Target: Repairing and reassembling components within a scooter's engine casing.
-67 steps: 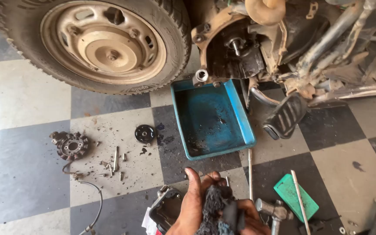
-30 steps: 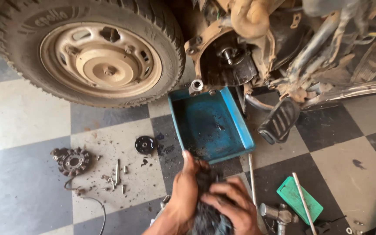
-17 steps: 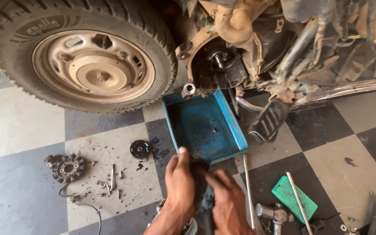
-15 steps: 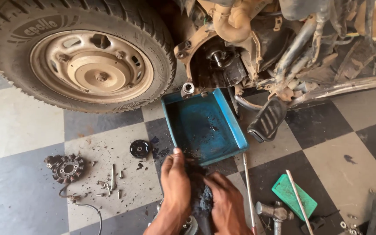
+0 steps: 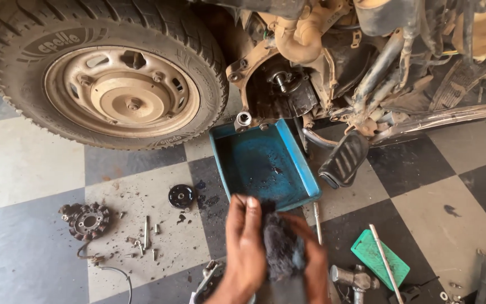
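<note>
Both my hands are low at the near edge of the floor, wrapped round a dark greasy rag (image 5: pixel 279 247). Left hand (image 5: pixel 244 242) fingers straight and pressed together, flat against the rag's left side. Right hand (image 5: pixel 312 259) curled round the rag from the right, gripping it. Rag is between the two palms, just short of the blue tray.

Right of my hands: hammer (image 5: pixel 354 277) on the floor, green flat piece (image 5: pixel 379 260) with a thin rod (image 5: pixel 385 262) lying across it. Left of them: loose bolts (image 5: pixel 146 239) scattered on a light tile, stator plate (image 5: pixel 87 220) with a wire, small black round part (image 5: pixel 181 196).

Next out: blue tray (image 5: pixel 262 163), oily inside, on the checkered floor (image 5: pixel 23 169), under the open engine case (image 5: pixel 279 84). Black foot pedal (image 5: pixel 344 159) just beside the tray's right edge.

Far left: rear wheel (image 5: pixel 105 67), tyre on a tan rim. Far right: frame tubes and exhaust pipe (image 5: pixel 451 115).
</note>
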